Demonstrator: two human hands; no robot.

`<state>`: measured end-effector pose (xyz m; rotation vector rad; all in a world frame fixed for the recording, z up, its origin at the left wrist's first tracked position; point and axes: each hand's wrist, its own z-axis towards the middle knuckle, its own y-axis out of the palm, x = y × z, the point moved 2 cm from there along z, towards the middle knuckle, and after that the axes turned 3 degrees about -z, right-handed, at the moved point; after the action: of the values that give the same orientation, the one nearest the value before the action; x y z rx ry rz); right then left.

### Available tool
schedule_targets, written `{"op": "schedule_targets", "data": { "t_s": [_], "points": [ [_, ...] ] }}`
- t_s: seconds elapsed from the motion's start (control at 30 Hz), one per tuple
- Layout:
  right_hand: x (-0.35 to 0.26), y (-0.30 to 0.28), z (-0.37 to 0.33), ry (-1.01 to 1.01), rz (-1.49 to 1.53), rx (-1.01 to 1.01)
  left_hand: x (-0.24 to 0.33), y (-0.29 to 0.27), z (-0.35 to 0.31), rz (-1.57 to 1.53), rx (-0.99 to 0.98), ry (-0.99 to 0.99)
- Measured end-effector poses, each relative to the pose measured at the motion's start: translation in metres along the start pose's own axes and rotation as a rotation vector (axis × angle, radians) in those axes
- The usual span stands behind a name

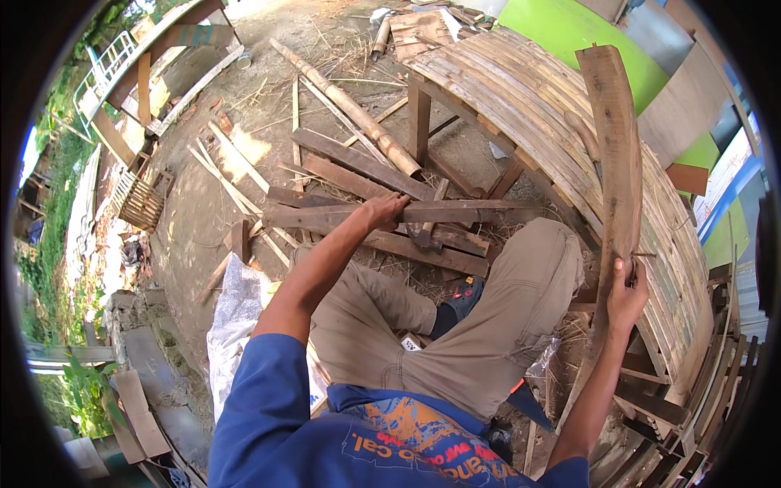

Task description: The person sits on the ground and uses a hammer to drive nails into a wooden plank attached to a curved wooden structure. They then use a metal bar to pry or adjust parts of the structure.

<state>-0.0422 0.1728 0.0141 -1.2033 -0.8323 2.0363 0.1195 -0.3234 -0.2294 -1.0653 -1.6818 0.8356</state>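
My left hand point(384, 211) is closed over the top of a brown wooden plank point(472, 212) that lies crosswise in front of my knees. Off to the right, my right hand point(628, 294) grips the edge of a long wooden board point(612, 138), its thumb against the wood. This board stretches from beside my right leg up past the bamboo bench. A nail point(645, 255) sticks out sideways just above the right thumb. Below the crosswise plank, what looks like a hammer point(423, 236) rests on the wood pile, partly hidden by that plank.
More wooden planks point(358, 163) are piled ahead, beside a bamboo pole point(350, 110). A slatted bamboo bench point(521, 89) takes up the right side, with green panels point(561, 37) behind it. Clear plastic wrap point(237, 301) lies by my left side. A woven basket point(140, 199) stands farther left.
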Motion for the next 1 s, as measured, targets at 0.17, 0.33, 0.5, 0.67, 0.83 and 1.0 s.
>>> {"op": "schedule_targets", "data": {
  "t_s": [0.17, 0.33, 0.5, 0.67, 0.83, 1.0],
  "points": [
    [0.006, -0.011, 0.006, -0.04, 0.001, 0.073, -0.007, -0.082, 0.023, 0.313, 0.122, -0.362],
    [0.001, -0.006, -0.002, -0.048, -0.003, 0.065, -0.022, -0.061, 0.023, -0.181, 0.54, -0.514],
    [0.0, 0.014, -0.005, -0.067, 0.001, 0.064, -0.033, 0.086, 0.023, -0.679, 0.449, -0.672],
    [-0.011, 0.03, -0.005, -0.103, 0.001, 0.031, -0.007, 0.196, 0.03, -1.195, 0.597, -0.846],
    [0.001, 0.013, -0.002, -0.02, -0.059, 0.05, 0.049, 0.157, 0.067, -1.252, 0.625, -1.047],
    [0.007, -0.011, 0.003, -0.009, -0.086, 0.13, 0.021, 0.167, 0.083, -1.31, 0.619, -1.222]
  ]
}}
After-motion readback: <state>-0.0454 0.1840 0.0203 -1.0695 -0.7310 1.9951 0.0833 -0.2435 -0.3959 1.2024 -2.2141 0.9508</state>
